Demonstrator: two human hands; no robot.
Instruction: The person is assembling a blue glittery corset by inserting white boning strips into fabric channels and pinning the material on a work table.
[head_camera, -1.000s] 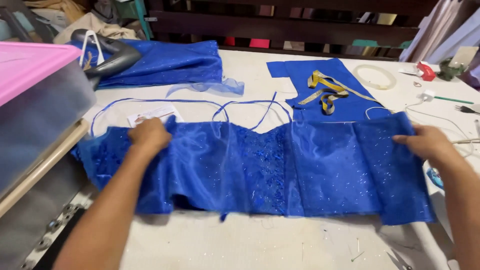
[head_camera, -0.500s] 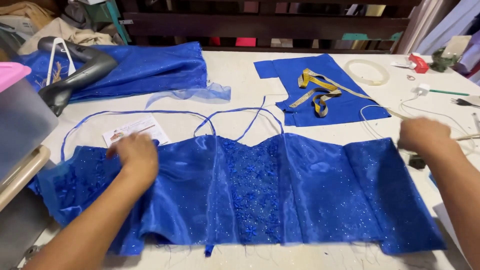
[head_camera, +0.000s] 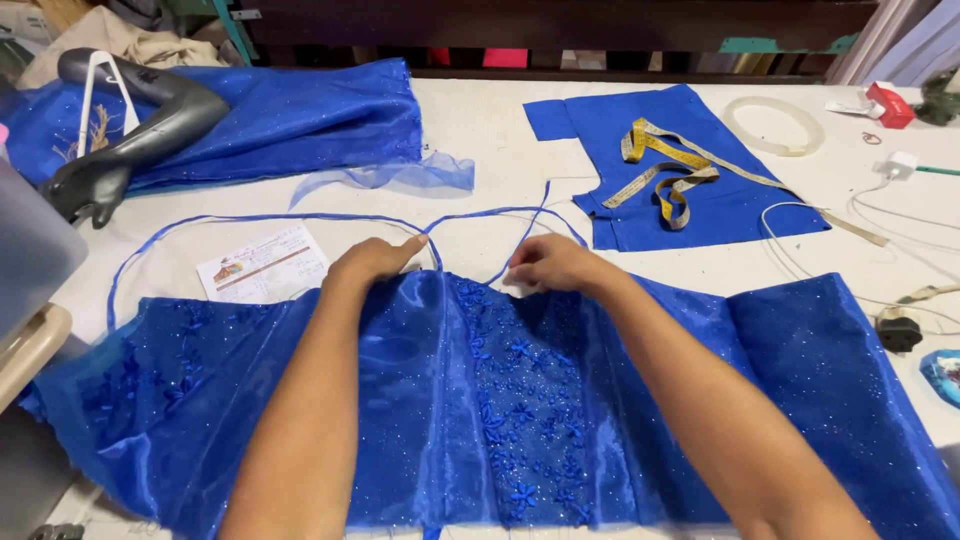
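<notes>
Blue bodice (head_camera: 500, 400) is being spread crosswise on the table (head_camera: 480, 120); its top edge is being pinched by left hand (head_camera: 370, 262) and right hand (head_camera: 555, 265), equally near.

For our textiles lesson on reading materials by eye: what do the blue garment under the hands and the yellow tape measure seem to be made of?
Blue garment: looks like a thin satin or organza-type fabric, glossy, with sheen along its folds, glitter specks and stitched flowers at the centre. Yellow tape measure: probably flexible vinyl or coated cloth, since it lies in loose coils, matte.

Glittery royal-blue bodice (head_camera: 520, 400) with flower beading; yellow tape measure (head_camera: 665, 165).
</notes>
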